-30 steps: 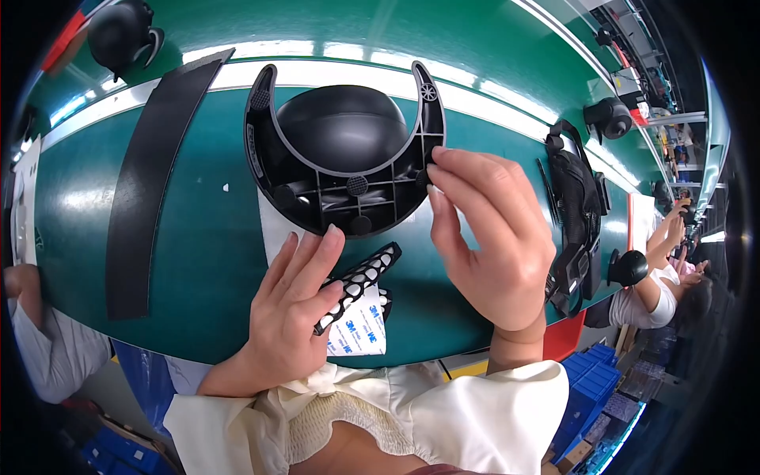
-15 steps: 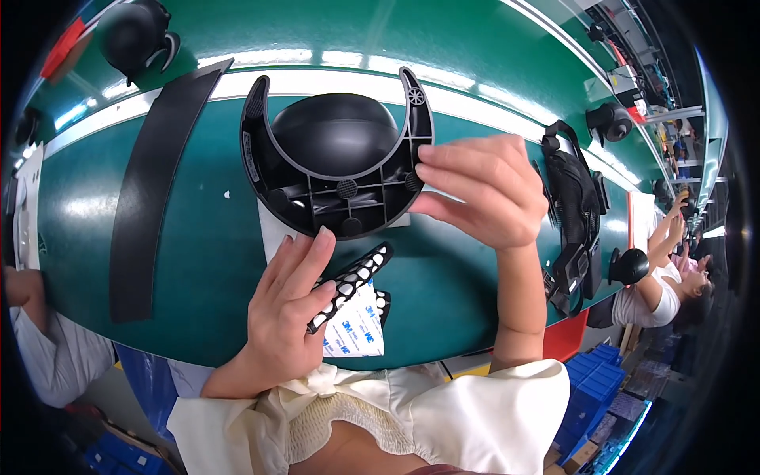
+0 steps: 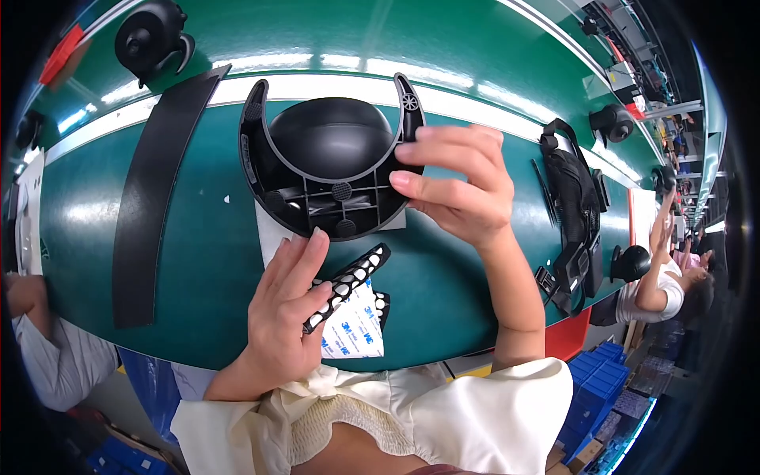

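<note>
A: Landmark?
B: Black crescent part [image 3: 321, 190], on the green table [image 3: 210, 273] in front of the person, horns pointing away, ribbed face to the camera.

A: Right hand?
B: Right hand [image 3: 463, 190] on the crescent's right arm, fingers half curled, thumb and index tips a little apart on the ribbed face. Can't tell if they pinch anything; the hand covers that spot.

A: Left?
B: Left hand [image 3: 285, 317] just below the crescent, fingers stretched, tips at its lower rim. Thumb clamps a dotted strip [image 3: 348, 286] against the hand.

A: Edges, room?
B: Table's near edge well below the crescent, white rail [image 3: 340, 85] just past its horns. Wide stretch of green to its left, up to a long black strip [image 3: 162, 198]. To its right, past the right hand, more green, then black strapped gear [image 3: 574, 222]. Tighter below: left hand, dotted strip, printed sheet [image 3: 360, 332].

A: Materials, shapes?
B: Crescent: hard-looking plastic, tapered horns, grid of ribs, round textured pads in the cells. Smooth, satiny black dome [image 3: 328, 138] between its horns. Dotted strip below it: black mesh look, white round spots, slanting. Printed sheet under that: white, blue marks. Plain white sheet [image 3: 271, 233] peeks out from behind the crescent's lower left. Long strip: flat, matte, slightly shiny in patches.
</note>
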The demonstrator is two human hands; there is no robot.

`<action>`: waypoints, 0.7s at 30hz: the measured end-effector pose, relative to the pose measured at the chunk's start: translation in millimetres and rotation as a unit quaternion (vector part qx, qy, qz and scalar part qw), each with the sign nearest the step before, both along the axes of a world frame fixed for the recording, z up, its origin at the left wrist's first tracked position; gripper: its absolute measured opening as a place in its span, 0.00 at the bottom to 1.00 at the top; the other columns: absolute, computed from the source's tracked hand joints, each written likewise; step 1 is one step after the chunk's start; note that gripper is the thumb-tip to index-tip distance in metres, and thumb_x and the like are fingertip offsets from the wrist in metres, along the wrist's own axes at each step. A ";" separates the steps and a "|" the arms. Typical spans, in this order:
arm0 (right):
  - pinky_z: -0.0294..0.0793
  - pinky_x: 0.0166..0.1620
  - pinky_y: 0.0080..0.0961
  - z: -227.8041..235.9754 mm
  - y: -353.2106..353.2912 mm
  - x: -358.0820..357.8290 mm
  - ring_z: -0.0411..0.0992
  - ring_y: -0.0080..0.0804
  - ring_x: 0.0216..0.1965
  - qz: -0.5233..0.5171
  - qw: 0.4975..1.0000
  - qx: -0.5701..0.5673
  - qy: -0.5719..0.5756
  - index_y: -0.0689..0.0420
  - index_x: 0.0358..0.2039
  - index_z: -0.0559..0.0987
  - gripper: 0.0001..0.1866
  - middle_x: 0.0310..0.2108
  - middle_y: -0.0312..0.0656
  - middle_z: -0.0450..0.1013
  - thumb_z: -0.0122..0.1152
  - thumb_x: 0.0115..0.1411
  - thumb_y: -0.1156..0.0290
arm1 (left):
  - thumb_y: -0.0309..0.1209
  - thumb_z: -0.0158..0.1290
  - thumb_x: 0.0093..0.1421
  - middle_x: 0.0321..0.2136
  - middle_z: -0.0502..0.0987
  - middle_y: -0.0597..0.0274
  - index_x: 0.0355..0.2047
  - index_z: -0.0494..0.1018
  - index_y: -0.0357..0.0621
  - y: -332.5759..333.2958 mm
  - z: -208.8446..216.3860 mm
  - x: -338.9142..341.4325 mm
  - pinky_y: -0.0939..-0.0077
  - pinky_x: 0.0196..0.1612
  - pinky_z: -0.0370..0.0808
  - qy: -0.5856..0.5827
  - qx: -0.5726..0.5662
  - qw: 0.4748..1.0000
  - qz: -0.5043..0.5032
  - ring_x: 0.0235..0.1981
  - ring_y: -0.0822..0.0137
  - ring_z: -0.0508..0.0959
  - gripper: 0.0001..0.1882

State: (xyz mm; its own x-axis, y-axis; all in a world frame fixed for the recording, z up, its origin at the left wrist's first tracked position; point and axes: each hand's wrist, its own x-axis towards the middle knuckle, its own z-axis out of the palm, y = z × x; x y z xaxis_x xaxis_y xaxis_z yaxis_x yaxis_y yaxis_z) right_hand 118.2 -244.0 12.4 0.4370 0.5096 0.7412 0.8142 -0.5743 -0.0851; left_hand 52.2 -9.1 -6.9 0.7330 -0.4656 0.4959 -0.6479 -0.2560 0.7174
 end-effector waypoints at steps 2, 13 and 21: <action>0.62 0.43 0.28 6.1 -0.3 4.7 0.67 0.38 0.41 0.034 0.994 0.062 0.080 0.52 0.30 0.77 0.18 0.39 0.44 0.70 0.68 0.34 0.65 | 0.13 0.48 0.40 0.48 0.62 0.36 0.35 0.60 0.37 1.8 -1.4 1.1 0.52 0.50 0.61 0.008 -0.009 1.000 0.000 0.48 0.41 0.65 0.20; 0.59 0.14 0.11 43.7 10.3 -18.9 0.63 0.16 0.13 -0.046 0.734 0.323 0.595 0.58 0.21 0.65 0.12 0.17 0.35 0.68 0.57 0.53 0.68 | 0.19 0.47 0.48 0.48 0.60 0.30 0.34 0.61 0.37 -0.7 2.3 -6.6 0.57 0.53 0.57 0.070 -0.060 0.996 -0.008 0.51 0.40 0.61 0.12; 0.61 0.16 0.14 19.6 -6.1 -14.0 0.62 0.17 0.11 0.147 0.718 0.303 0.609 0.62 0.33 0.68 0.12 0.14 0.36 0.67 0.44 0.59 0.64 | 0.22 0.49 0.53 0.47 0.66 0.46 0.36 0.62 0.32 -19.5 33.3 -28.8 0.75 0.47 0.63 0.056 -0.053 0.997 0.024 0.46 0.58 0.68 0.11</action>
State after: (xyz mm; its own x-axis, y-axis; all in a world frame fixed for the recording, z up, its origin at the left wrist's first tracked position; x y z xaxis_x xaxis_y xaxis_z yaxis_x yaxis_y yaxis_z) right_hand 104.2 -250.1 32.0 0.8891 0.4571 0.0257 0.0030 0.0502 -0.9987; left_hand 23.4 -28.7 26.4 0.8062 -0.3788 0.4545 -0.5516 -0.2034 0.8089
